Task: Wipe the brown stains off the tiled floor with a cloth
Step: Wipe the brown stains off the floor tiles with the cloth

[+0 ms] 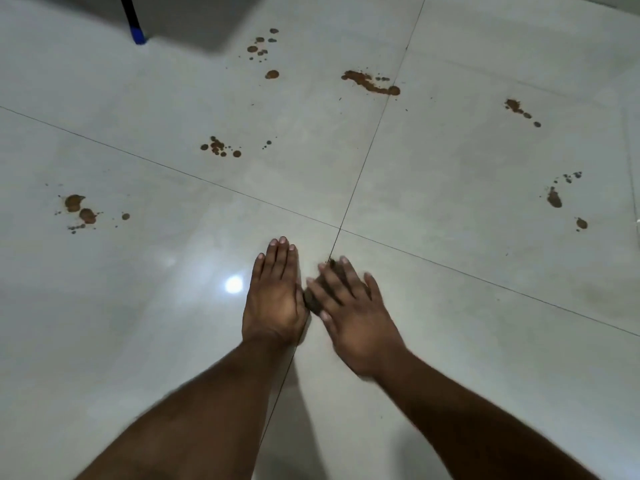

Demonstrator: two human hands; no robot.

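Pale glossy floor tiles (138, 306) fill the view, their thin dark grout lines crossing just ahead of the fingers. Far out to the left of the fingers lies a brown stain cluster (80, 209) of two blots and small specks. Farther ahead and left, a dark pole with a blue foot (138, 35) stands at the top edge. Ahead of the fingers sit a speckled patch (220, 148), a scatter of round drops (265, 51) beyond it, and a long smear (370, 83) reaching the grout line. The left hand (273, 299) lies flat, palm down, its fingers (282, 254) straight and together, holding nothing. Just beside it the right hand (353, 317), blurred, spreads its fingers (334, 282) over a dark brownish lump (313, 299), pressing it to the floor; whether that is the cloth I cannot tell. Ahead and right lie a small streak (519, 110) and a blot with specks (556, 199).
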